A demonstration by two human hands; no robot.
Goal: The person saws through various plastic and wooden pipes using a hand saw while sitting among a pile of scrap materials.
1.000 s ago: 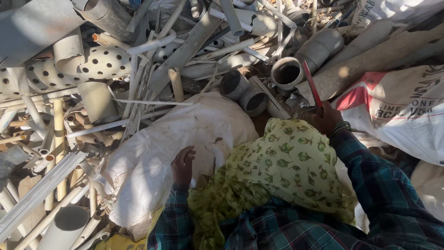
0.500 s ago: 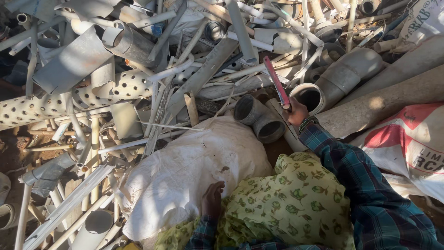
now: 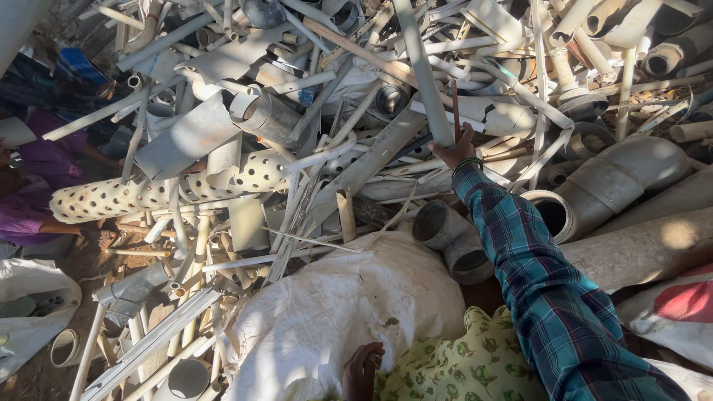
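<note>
My right hand [image 3: 454, 151] grips a long grey pipe [image 3: 422, 70] buried in the pile [image 3: 297, 148]; tugging could topple neighbours. My left hand [image 3: 362, 369] clutches the white sack [image 3: 334, 304].

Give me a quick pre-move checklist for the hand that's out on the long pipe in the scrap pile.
1. Right hand on the long pale pipe: ok, its fingers touch the pipe's lower end.
2. Full grip on the pipe: cannot tell, the pipe hides the fingers.
3. Pipe free to lift: not ok, other strips and pipes cross over it higher up.
4. Thin dark red stick by the hand: cannot tell whether it is held.
5. Left hand steady: ok, it rests on the white sack.
6. Sleeve clear of the grey pipe fittings: not ok, the arm passes right beside them.
</note>
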